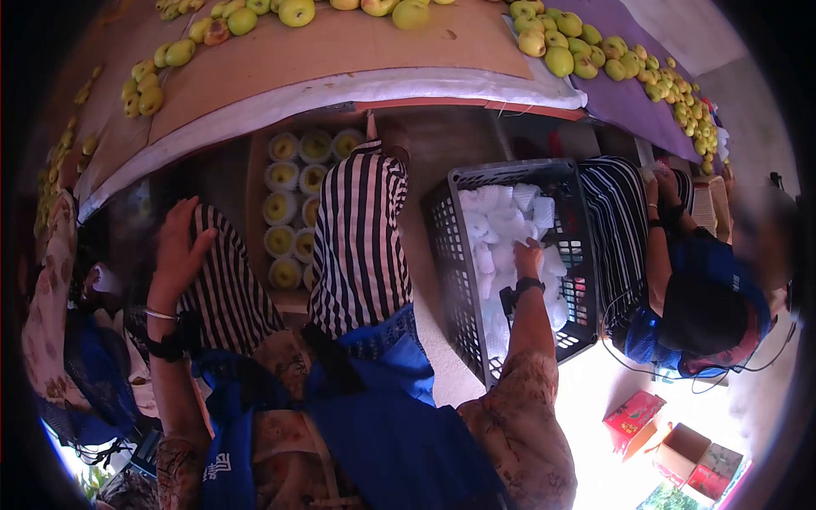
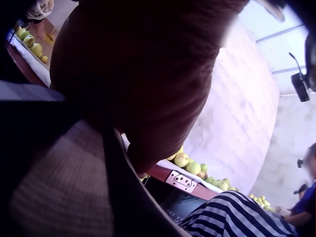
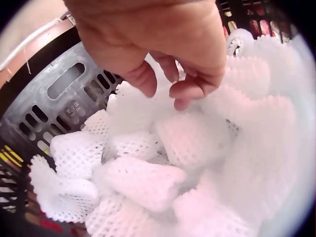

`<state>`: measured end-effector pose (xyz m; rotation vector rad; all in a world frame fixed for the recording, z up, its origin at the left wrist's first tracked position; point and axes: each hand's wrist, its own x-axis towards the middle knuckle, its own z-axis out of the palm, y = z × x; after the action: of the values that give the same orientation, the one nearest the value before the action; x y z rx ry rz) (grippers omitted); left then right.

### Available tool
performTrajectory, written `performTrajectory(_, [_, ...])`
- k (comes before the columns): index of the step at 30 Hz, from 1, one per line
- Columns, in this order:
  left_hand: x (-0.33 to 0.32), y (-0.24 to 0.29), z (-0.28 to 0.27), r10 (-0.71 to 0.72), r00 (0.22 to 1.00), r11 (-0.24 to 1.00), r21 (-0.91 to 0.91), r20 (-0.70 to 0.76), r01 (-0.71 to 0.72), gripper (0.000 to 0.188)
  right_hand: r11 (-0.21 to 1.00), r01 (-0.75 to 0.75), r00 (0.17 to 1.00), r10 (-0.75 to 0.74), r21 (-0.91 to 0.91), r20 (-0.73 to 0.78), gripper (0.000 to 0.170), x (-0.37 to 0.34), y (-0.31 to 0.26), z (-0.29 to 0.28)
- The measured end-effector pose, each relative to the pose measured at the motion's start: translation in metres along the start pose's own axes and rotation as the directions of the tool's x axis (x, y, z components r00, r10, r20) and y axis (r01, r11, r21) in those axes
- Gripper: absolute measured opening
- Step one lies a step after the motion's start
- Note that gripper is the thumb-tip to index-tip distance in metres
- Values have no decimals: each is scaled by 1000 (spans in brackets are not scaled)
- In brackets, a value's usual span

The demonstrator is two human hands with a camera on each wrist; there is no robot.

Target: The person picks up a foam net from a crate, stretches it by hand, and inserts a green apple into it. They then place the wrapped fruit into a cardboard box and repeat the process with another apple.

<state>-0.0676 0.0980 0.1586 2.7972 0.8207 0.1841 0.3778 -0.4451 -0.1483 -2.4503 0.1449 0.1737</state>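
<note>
Fingers (image 3: 190, 90) of right hand (image 1: 529, 255) loosely bent, thumb apart, no grip visible | foam nets (image 3: 144, 180) right under 'em, pointing every which way | left hand (image 1: 182, 246) relaxed, way farther off

White mesh-patterned foam nets (image 3: 143, 182), black crate (image 1: 449, 246), yellow-green apples (image 1: 297, 11)

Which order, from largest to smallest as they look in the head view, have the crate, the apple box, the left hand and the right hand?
1. Crate
2. Apple box, partly hidden
3. Left hand, perhaps nearer the camera
4. Right hand
</note>
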Motion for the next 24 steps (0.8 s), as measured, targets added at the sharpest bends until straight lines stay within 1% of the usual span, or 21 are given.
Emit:
performTrajectory(1, [0,0,1,5,1000,1000,-4,-7,-5,59,999,-7,997,10,52,-73,40,-11,-20,-11])
performTrajectory(2, [1,-1,1,10,1000,1000,-9,-12,-10,60,1000,-21,998,22,8,-67,35,-22,-39,-30])
performTrajectory(5, [0,0,5,7,1000,1000,-22,3,-7,61,914,-164,962,233,372,-146,35,-50,-67,-52])
performTrajectory(6, [0,-2,3,-5,1000,1000,-15,-2,5,61,911,-113,966,193,396,-170,36,-41,-44,-47])
performTrajectory(7, [0,-3,5,-7,1000,1000,8,-8,7,62,925,-114,974,175,363,-141,32,-44,-41,-54])
performTrajectory(8, [-1,-3,5,13,1000,1000,28,-8,-13,64,847,-49,990,112,529,-86,28,-38,-17,-49])
performTrajectory(9, [-2,3,3,9,1000,999,35,-13,-9,67,885,-61,990,113,462,-87,20,-32,0,-51])
performTrajectory(10, [-3,6,5,-9,999,1000,29,-37,10,68,818,7,979,111,575,-170,19,-27,21,-41])
performTrajectory(11, [-5,4,5,-12,1000,1000,19,-14,12,67,793,-27,991,101,608,-88,19,-40,15,-54])
performTrajectory(12, [-3,11,0,-71,997,998,-1,6,71,67,769,-66,996,90,635,-5,20,-53,6,-67])
performTrajectory(13, [-5,8,5,-64,997,997,-32,-38,63,68,740,-113,993,108,663,50,19,-57,-4,-75])
performTrajectory(14, [-4,8,5,-99,995,995,-35,-21,98,68,738,-99,989,1,667,146,19,-66,-15,-89])
performTrajectory(15, [-5,6,11,-86,996,996,-29,-36,85,69,727,-126,992,89,675,91,19,-71,-16,-90])
performTrajectory(16, [-5,11,4,-120,993,992,-43,-22,119,70,750,-65,995,-4,658,103,23,-38,37,-83])
performTrajectory(17, [-5,17,-1,-147,989,987,-67,-5,146,70,954,197,974,-164,-225,156,53,-3,85,-92])
performTrajectory(19, [-9,18,5,-131,988,991,-10,-83,130,70,887,462,886,-462,-2,-35,42,10,90,-83])
performTrajectory(20, [-13,31,-9,-104,993,995,1,-60,104,65,841,533,839,-540,-96,-73,42,-8,42,-91])
performTrajectory(21, [-16,46,-25,-73,997,997,12,-34,73,61,786,587,783,-612,-195,-111,43,-44,-33,-105])
performTrajectory(22, [-20,57,-25,10,993,992,-120,-117,-24,55,797,599,801,-597,80,-45,42,-96,-111,-124])
performTrajectory(23, [-23,70,-19,88,974,960,-243,-207,-138,48,761,531,815,-579,371,20,41,-149,-189,-142])
performTrajectory(24, [-25,78,-20,158,940,898,-351,-303,-264,42,688,402,826,-558,604,86,41,-201,-268,-160])
